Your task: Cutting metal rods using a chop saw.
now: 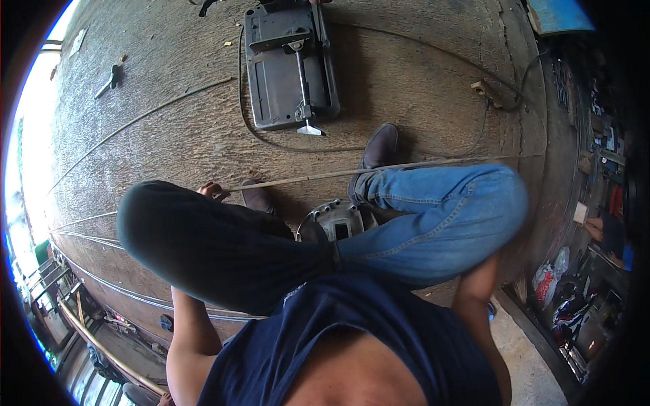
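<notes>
My left hand (211, 190) is beside my left knee, its fingers closed around a long thin metal rod (325, 175). From the hand the rod runs right, past my shoes and over the right one's ankle area, toward the far right of the floor. My right forearm (479, 281) goes down beside my right thigh, and the thigh hides the right hand. Between my legs sits a grey metal part (332, 220) with a dark rectangular opening, partly covered by my trousers. Ahead stands a dark metal machine base (271, 95) with a screw clamp (302, 78).
At the top edge, another person's fingers (319, 1) touch the machine. A cable (433, 47) curves over the floor. A small tool (107, 82) lies at far left; more rods (135, 128) lie nearby. Tools and plastic bags (552, 274) crowd the right side, where another person's arm (594, 229) shows.
</notes>
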A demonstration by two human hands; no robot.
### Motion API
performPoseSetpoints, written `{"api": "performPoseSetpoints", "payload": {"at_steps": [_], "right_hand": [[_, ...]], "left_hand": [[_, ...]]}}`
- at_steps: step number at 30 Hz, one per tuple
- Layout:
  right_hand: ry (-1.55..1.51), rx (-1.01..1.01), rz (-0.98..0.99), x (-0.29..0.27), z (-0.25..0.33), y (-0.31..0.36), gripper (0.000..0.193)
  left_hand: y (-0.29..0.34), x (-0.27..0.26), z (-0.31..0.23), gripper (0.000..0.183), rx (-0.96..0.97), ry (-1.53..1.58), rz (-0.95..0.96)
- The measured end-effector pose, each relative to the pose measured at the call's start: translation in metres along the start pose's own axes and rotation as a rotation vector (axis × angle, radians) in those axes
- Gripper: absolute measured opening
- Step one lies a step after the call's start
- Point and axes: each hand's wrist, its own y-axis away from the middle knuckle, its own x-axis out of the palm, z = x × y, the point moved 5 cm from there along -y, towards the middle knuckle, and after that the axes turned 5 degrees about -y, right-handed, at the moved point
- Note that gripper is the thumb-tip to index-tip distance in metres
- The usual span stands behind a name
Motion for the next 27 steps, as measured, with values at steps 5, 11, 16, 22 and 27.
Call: {"api": "performPoseSetpoints", "payload": {"at_steps": [5,11,16,22,27], "right_hand": [[-0.624,0.756,0.106,0.096,-0.123,0.041,0.024],[-1.096,0.926,0.100,0.164,-0.127,0.011,0.024],[-1.188,0.764,0.232,0.179,-0.077,-0.005,0.025],[-1.205,0.471,0.468,0.188,0.033,-0.053,0.023],[-1.161,0.392,0.517,0.225,0.086,-0.104,0.022]], "left_hand": [[-0.015,-0.008,-0.005,0.028,0.004,-0.020,0.009],[-0.052,-0.019,-0.012,0.025,0.038,-0.034,0.005],[-0.084,-0.038,-0.019,0.023,0.098,-0.054,-0.017],[-0.128,-0.068,-0.030,0.020,0.164,-0.082,-0.070],[-0.169,-0.082,-0.035,0.015,0.240,-0.015,-0.204]]}}
